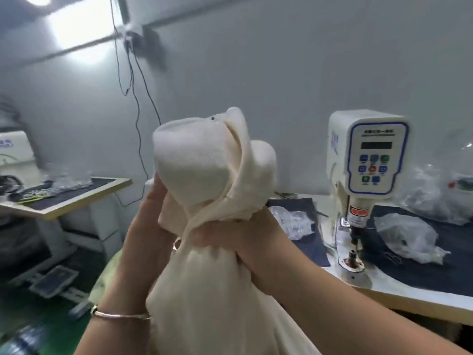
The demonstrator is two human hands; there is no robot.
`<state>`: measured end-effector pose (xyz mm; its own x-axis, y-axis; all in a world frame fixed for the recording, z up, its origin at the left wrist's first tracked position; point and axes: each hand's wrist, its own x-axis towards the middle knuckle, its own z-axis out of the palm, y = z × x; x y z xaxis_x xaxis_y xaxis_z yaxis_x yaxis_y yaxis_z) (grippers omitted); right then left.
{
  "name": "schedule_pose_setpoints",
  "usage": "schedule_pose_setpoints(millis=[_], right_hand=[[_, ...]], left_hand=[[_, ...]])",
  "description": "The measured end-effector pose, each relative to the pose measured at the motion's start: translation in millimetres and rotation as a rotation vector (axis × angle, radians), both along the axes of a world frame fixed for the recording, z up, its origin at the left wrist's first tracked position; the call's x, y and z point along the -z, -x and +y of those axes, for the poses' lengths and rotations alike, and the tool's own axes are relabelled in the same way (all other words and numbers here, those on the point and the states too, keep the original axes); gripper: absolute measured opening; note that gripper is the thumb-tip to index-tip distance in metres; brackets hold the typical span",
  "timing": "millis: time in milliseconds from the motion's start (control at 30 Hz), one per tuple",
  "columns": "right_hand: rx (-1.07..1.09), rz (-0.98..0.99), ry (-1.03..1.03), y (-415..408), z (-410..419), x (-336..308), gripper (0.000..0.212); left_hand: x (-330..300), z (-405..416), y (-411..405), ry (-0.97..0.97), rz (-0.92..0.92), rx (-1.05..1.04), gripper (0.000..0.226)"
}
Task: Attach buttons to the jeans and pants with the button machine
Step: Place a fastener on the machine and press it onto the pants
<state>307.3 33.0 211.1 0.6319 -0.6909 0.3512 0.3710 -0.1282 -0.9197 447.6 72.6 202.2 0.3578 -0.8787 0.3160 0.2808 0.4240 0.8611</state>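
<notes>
Cream-coloured pants [204, 170] are bunched up and held high in front of me, with the rest of the cloth hanging down toward my lap. My right hand [230, 239] grips the gathered cloth just below the bunched top. My left hand [151, 216] presses against the left side of the bundle, fingers pointing up; a thin bangle sits on that wrist. A small dark button [212, 118] shows near the top of the bundle. The white button machine [368, 160] with its control panel stands to the right, its punch head [354, 237] over the table.
The worktable [409, 285] on the right has a dark mat with several clear plastic bags [407, 234] on it. A second table [76, 196] with another machine stands at the left. A foot pedal [55, 279] lies on the green floor. Cables hang down the wall.
</notes>
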Motion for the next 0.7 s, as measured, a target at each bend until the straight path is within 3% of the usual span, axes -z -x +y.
schedule_pose_setpoints(millis=[100,167,233,300,367,433,500,633,700], right_hand=[[-0.221,0.02,0.029,6,4,12,0.022],[-0.398,-0.068,-0.079,14,-1,23,0.027],[-0.477,-0.197,-0.246,30,-10,32,0.066],[-0.457,-0.281,-0.413,51,-20,45,0.074],[-0.305,-0.166,-0.544,81,-34,68,0.068],[-0.038,-0.027,-0.545,125,-41,94,0.057],[0.081,-0.019,-0.508,169,-40,109,0.056],[0.081,-0.182,-0.475,236,-28,129,0.05],[0.077,-0.378,-0.484,261,-30,149,0.056]], left_hand=[[-6,16,-7,0.083,-0.058,-0.024,0.044],[-12,18,-8,0.123,-0.18,-0.112,0.036],[-13,18,-6,0.172,-0.299,-0.129,0.022],[-7,19,0,0.18,-0.383,-0.019,0.034],[8,16,3,0.154,-0.343,0.119,0.039],[26,9,9,0.113,-0.227,0.204,0.04],[48,3,10,0.033,-0.071,0.194,0.045],[86,-10,14,-0.157,-0.048,-0.118,0.086],[92,-18,29,-0.173,0.145,0.098,0.087]])
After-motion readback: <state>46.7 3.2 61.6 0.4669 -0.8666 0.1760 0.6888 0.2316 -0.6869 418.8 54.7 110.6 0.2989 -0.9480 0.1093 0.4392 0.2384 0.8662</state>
